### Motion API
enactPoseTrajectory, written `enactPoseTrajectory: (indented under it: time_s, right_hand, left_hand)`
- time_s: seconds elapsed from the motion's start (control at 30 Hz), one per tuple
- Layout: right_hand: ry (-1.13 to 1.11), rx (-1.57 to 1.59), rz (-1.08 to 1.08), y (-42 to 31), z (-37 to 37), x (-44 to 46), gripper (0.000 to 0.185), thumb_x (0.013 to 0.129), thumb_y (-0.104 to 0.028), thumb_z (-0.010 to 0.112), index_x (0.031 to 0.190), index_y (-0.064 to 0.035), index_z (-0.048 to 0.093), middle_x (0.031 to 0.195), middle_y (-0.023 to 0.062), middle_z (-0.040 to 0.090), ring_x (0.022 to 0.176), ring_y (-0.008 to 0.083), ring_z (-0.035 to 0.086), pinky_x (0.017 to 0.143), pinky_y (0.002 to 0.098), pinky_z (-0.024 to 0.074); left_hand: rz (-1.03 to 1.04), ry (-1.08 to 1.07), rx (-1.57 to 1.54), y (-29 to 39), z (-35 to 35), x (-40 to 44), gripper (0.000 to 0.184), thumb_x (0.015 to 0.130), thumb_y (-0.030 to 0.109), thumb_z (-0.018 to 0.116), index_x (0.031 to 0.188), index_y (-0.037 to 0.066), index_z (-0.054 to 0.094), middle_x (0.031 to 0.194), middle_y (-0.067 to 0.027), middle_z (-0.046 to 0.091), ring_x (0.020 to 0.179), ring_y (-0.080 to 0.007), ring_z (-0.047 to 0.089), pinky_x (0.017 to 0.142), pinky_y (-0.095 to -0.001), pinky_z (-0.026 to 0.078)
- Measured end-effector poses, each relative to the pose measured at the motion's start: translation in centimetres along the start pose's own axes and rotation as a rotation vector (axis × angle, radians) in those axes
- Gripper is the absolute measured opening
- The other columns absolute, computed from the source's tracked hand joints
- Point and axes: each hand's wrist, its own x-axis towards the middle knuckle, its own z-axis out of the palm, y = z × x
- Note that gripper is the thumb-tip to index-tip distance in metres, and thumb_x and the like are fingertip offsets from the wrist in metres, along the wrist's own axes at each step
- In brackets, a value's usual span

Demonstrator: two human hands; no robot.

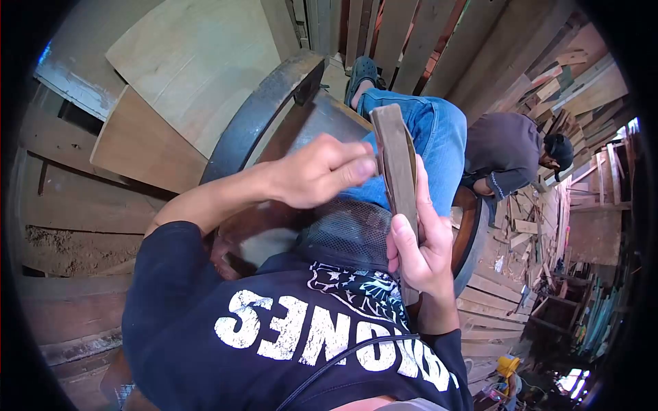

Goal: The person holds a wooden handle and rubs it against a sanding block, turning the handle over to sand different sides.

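Observation:
A narrow, grey-brown piece of wood (pixel 399 164) stands tilted in front of my lap, with a thin curved strip along its right edge. My right hand (pixel 423 250) is closed around its lower part, the thumb on the near face. Beside the wood's left edge, my left hand (pixel 325 171) is closed with its fingertips pinched together; whatever they hold is hidden. Below both hands lies a dark mesh fabric (pixel 353 229) at my waist.
A curved dark wooden armrest (pixel 260 116) rises at the left, before pale boards (pixel 199 61). My jeans-clad leg (pixel 439 137) extends ahead. To the right, another person (pixel 504 151) bends over near scattered wood scraps (pixel 524 226). Slatted planks (pixel 425 48) stand behind.

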Motion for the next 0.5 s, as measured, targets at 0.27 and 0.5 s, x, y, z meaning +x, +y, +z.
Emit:
enactPoseTrajectory:
  time_s: [0.27,0.5]
  right_hand:
    - [0.098,0.174,0.026,0.5,-0.2,-1.3,0.064,0.096,-0.005,0.049,0.152,0.0065,0.020,0.063,0.0029,0.061,0.045,0.0059,0.052,0.044,0.0211,0.0437]
    - [0.027,0.122,-0.027,0.0,-0.1,-0.5,0.065,0.095,-0.002,0.049,0.152,0.0066,0.020,0.065,0.0038,0.062,0.045,0.0060,0.052,0.045,0.0212,0.0440]
  left_hand:
    - [0.027,0.094,-0.079,-0.4,-1.0,0.3,0.052,0.106,0.046,0.033,0.086,0.002,0.052,0.065,0.0018,0.046,0.049,-0.0053,0.037,0.044,-0.0231,0.029]
    - [0.077,0.003,-0.126,-0.5,-1.3,0.2,0.052,0.106,0.046,0.033,0.088,0.001,0.052,0.064,0.0010,0.047,0.048,-0.0058,0.036,0.043,-0.0238,0.029]
